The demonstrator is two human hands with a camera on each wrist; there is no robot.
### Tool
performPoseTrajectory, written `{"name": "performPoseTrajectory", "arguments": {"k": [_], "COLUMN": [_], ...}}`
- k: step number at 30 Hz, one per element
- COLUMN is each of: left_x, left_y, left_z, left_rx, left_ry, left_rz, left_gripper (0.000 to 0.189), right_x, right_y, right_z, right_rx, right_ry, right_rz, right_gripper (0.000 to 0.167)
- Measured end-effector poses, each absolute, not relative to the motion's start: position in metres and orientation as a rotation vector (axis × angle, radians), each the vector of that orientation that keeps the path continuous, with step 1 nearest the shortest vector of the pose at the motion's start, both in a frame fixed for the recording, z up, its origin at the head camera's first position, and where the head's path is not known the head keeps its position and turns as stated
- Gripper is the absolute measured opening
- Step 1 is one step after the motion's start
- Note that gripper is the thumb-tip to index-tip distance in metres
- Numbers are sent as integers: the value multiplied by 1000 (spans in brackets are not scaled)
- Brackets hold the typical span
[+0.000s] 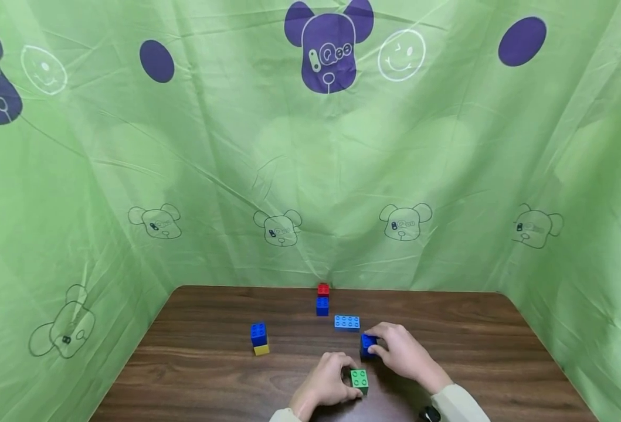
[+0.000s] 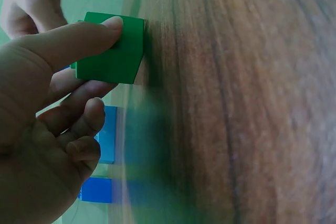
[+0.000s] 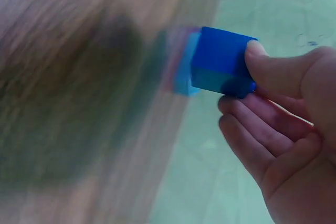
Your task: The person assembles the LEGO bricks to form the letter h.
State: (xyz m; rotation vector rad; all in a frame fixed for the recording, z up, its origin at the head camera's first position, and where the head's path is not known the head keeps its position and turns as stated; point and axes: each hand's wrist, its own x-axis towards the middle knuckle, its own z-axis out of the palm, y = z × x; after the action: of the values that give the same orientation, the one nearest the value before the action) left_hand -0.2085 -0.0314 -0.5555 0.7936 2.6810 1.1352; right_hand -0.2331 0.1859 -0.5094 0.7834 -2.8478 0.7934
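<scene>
My left hand [image 1: 328, 380] pinches a green toy building block [image 1: 359, 381] between thumb and fingers, low over the near middle of the table. In the left wrist view the thumb lies across the side of the green block [image 2: 113, 51]. To the right and a bit farther back, my right hand [image 1: 402, 351] pinches a dark blue block [image 1: 366, 344]. The right wrist view shows the thumb on one face of this blue block [image 3: 223, 56], with the lower fingers loosely bent beneath. Whether either block touches the table cannot be told.
A light blue wide block [image 1: 346, 322] lies just behind the right hand. Behind it are a blue block [image 1: 322, 306] and a red block [image 1: 323, 289]. At left, a blue block [image 1: 258, 333] sits with a yellow block [image 1: 261, 350]. Green cloth [image 1: 331, 176] surrounds the wooden table [image 1: 194, 375].
</scene>
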Motion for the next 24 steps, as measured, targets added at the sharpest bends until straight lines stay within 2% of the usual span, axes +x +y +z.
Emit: {"name": "performPoseTrajectory", "arguments": {"k": [6,12,24], "left_x": [-210,-209,-208], "left_y": [-32,-32,-31], "left_z": [-559,-558,-560], "left_rx": [798,794,775], "left_ry": [2661,2705,2752], "left_rz": [1186,1135,1072], "left_gripper": [31,31,31], "right_x": [-211,-195,-191], "right_y": [183,178,171], "right_z": [-489,-486,-492], "right_rx": [938,1053,998], "right_ry": [-2804,-2774,-2802], "right_rz": [836,854,841], "right_gripper": [27,24,23]}}
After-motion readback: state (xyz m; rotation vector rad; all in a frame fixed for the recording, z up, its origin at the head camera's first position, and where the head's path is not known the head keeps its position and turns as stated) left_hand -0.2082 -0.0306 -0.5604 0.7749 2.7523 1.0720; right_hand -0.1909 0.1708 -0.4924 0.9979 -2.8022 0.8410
